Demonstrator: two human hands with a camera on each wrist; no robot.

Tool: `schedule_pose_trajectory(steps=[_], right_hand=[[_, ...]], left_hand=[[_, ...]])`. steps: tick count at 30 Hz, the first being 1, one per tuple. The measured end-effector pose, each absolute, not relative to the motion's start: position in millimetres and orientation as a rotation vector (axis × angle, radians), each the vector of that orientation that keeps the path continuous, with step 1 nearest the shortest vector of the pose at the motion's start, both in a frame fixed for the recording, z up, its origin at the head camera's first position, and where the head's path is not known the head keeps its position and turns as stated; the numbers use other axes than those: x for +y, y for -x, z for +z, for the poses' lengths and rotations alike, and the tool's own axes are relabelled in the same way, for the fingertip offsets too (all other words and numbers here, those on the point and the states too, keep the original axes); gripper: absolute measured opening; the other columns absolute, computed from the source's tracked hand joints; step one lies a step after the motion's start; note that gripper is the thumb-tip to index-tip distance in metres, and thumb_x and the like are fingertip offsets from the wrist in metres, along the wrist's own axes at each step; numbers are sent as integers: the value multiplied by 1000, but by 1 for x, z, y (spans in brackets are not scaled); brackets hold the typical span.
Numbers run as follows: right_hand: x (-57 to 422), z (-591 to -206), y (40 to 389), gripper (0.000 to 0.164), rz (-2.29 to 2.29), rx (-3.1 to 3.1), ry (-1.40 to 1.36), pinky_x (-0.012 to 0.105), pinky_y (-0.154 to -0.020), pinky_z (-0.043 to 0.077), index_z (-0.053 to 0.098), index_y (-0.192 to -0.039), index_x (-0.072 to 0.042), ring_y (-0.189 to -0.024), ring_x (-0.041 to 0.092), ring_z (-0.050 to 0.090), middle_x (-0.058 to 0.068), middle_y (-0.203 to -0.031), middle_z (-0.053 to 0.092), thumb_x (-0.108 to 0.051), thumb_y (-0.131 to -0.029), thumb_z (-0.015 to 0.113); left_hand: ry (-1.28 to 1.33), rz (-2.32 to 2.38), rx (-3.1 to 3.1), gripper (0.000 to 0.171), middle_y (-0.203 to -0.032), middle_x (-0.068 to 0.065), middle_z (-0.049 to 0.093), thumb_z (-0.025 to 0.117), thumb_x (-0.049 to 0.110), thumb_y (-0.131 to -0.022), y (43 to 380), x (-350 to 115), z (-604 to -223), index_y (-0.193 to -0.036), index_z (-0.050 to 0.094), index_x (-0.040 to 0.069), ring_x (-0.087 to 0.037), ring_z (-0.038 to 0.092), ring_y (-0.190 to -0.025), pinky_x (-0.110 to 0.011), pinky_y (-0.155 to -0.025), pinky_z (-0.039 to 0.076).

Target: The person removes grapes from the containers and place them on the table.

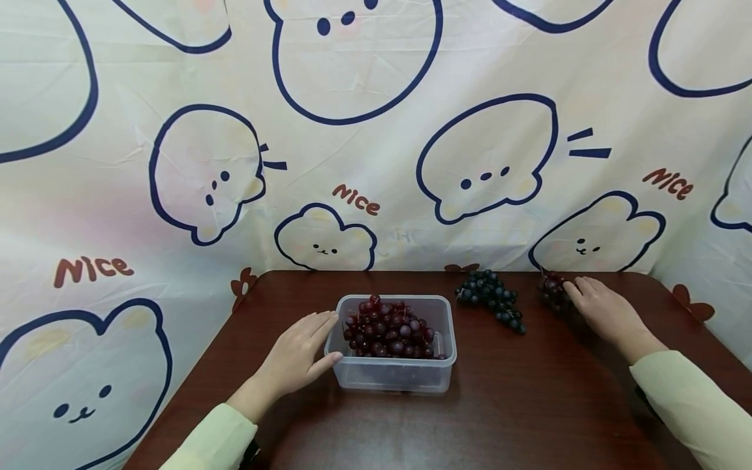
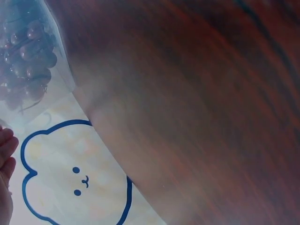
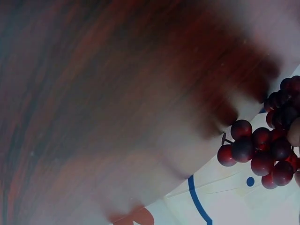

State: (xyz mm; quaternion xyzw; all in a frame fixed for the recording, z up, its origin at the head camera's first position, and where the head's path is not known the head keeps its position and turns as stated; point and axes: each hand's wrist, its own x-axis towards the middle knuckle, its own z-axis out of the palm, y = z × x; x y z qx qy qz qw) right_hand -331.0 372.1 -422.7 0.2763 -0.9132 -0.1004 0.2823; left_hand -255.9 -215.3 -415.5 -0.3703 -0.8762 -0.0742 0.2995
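Observation:
A clear plastic container (image 1: pixel 390 375) holds a heap of dark red grapes (image 1: pixel 388 329). My left hand (image 1: pixel 299 349) touches the container's left side, with fairly straight fingers along the rim; the left wrist view catches only some fingers (image 2: pixel 5 150) at its edge. At the far right of the table, my right hand (image 1: pixel 605 313) grips a small bunch of red grapes (image 1: pixel 551 292) by its right side. In the right wrist view the same bunch (image 3: pixel 262 150) shows a short stem, and fingertips (image 3: pixel 294 133) meet the grapes at the frame's edge.
A bunch of dark green-black grapes (image 1: pixel 490 297) lies between the container and my right hand. Beneath everything is a glossy dark brown wooden table (image 1: pixel 517 405). A pale cloth (image 1: pixel 352 156) with cartoon bears hangs behind its back edge.

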Motion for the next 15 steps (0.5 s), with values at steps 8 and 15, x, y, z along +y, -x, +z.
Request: schedule_pose_trajectory(steps=[8, 15], right_hand=[[367, -424, 332, 47, -301, -2435, -749, 55, -82, 50, 56, -111, 12, -100, 48, 57, 35, -108, 56, 20, -68, 73], [365, -424, 332, 46, -286, -2449, -744, 55, -83, 50, 56, -111, 12, -100, 47, 58, 34, -108, 57, 17, -68, 75]], left_hand=[[984, -197, -2326, 79, -129, -18, 59, 26, 62, -100, 257, -214, -414, -128, 60, -4, -31, 56, -119, -49, -101, 43], [987, -196, -2327, 80, -129, -18, 59, 26, 62, -100, 257, -214, -414, -128, 60, -4, -32, 56, -119, -49, -101, 43]])
